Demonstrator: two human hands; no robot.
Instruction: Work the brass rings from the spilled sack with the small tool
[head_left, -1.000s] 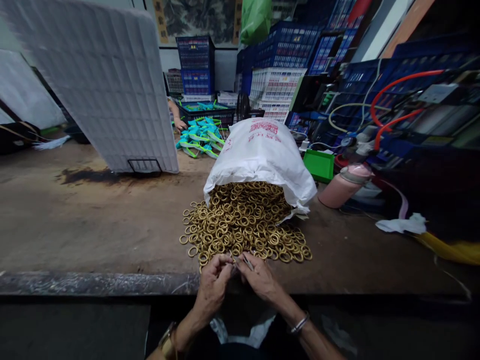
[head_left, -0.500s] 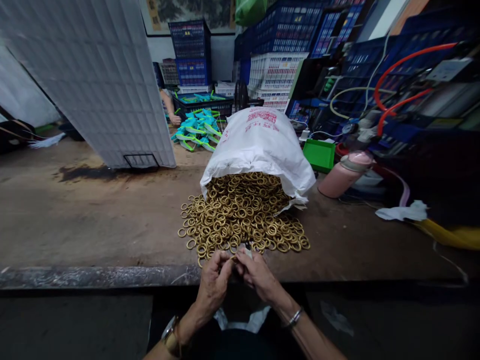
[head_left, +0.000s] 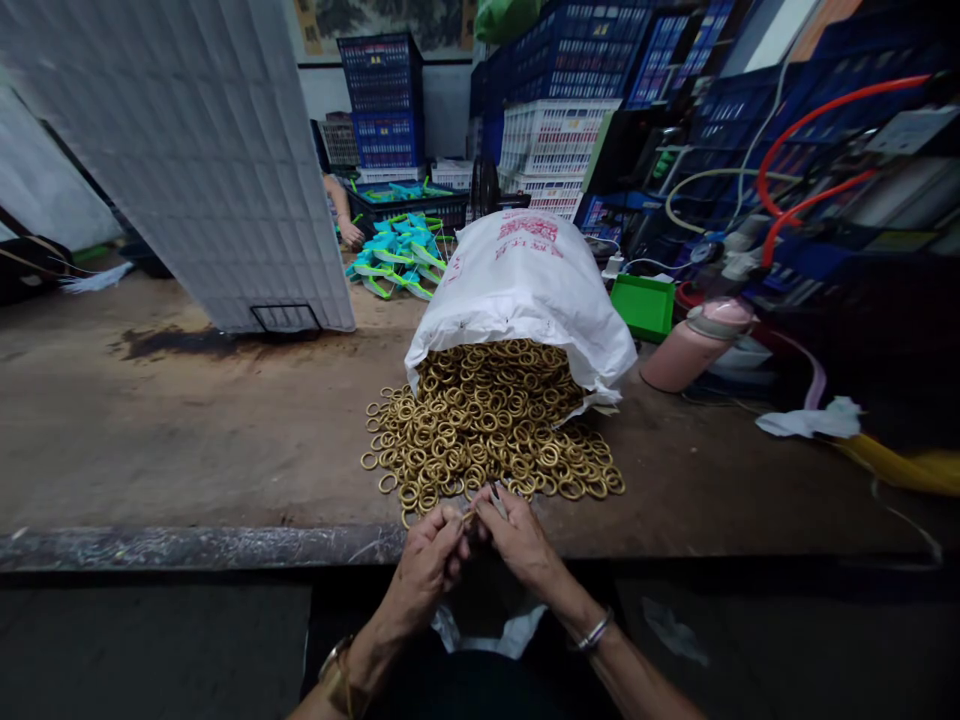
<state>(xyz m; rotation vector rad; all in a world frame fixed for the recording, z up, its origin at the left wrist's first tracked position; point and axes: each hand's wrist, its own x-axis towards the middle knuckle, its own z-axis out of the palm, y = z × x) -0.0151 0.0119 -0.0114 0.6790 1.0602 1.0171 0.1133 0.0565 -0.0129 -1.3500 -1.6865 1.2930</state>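
A heap of brass rings (head_left: pixel 487 440) spills from a white sack (head_left: pixel 525 290) lying on the worn wooden bench (head_left: pixel 187 440). My two hands meet at the bench's front edge, just below the heap. My left hand (head_left: pixel 427 560) is closed, its fingers pinched on a brass ring (head_left: pixel 466 516) between the hands. My right hand (head_left: pixel 517 540) is closed too and grips a small metal tool (head_left: pixel 496 500) whose tip sticks up above the fingers. A white bag (head_left: pixel 487 630) lies in my lap under the hands.
A white grid panel (head_left: pixel 202 160) leans at the back left. Teal and green parts (head_left: pixel 397 260) lie behind the sack, with another person's hand (head_left: pixel 349 233) beside them. A green tray (head_left: pixel 641 305), a pink cylinder (head_left: pixel 690 350), hoses and stacked crates fill the right.
My hands stayed together at the bench edge, shifting only slightly against each other. The view tilted a little.
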